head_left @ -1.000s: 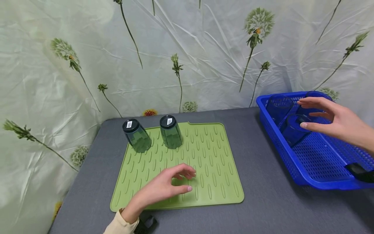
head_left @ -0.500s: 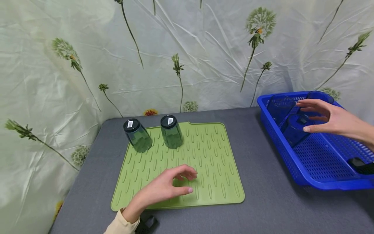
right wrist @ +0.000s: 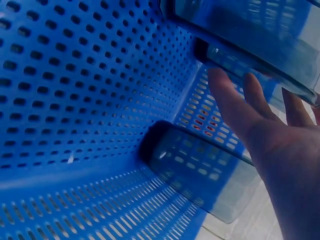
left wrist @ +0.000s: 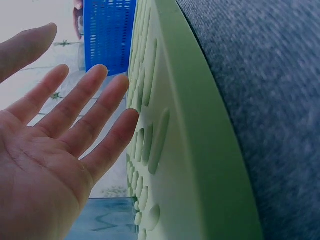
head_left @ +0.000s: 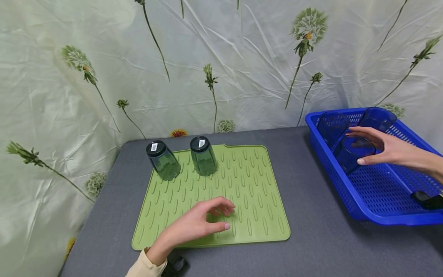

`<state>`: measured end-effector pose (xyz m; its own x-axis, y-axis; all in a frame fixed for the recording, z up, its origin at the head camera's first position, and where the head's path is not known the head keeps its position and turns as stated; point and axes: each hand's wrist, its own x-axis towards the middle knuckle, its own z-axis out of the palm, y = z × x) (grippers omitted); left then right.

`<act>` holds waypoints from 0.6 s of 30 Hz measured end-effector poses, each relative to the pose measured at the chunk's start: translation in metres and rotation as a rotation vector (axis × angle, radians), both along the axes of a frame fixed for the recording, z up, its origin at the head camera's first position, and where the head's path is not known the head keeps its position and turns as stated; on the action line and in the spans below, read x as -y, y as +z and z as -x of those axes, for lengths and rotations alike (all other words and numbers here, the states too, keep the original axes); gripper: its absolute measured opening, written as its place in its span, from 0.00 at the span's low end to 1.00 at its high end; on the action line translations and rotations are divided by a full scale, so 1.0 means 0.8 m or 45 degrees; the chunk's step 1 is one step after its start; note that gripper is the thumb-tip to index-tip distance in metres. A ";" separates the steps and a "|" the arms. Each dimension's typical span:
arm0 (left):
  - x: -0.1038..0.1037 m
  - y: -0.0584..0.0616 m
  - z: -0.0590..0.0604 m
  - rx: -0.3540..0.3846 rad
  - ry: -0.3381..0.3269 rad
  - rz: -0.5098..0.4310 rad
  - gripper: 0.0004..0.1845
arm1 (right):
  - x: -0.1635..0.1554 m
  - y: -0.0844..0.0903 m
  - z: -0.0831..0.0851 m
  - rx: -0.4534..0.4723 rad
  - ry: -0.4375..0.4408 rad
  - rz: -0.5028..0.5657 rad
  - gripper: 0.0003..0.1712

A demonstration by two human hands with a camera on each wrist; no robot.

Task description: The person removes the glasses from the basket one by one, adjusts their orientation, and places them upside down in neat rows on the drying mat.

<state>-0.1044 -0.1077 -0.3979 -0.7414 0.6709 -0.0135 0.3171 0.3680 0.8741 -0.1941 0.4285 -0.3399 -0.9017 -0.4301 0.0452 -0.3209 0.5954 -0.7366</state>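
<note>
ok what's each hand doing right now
Left hand: open, fingers relaxed over the green mat, holding nothing.
Right hand: open, reaching around a blue cup in the basket.

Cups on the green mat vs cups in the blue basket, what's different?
The two mat cups stand upside down on the green mat, untouched; the three basket cups lean mouth-up in the blue basket, one under the right hand. Mat cups look dark green, basket cups blue. Both sets are see-through tumblers.
</note>
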 end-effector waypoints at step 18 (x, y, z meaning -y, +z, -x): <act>0.002 0.002 -0.001 -0.001 0.006 -0.002 0.21 | -0.008 -0.013 0.002 0.118 0.037 0.088 0.38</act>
<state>-0.1037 -0.1097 -0.3961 -0.7444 0.6676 -0.0119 0.3160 0.3679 0.8745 -0.1959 0.4347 -0.3500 -0.8905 -0.4549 -0.0074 -0.2660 0.5337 -0.8028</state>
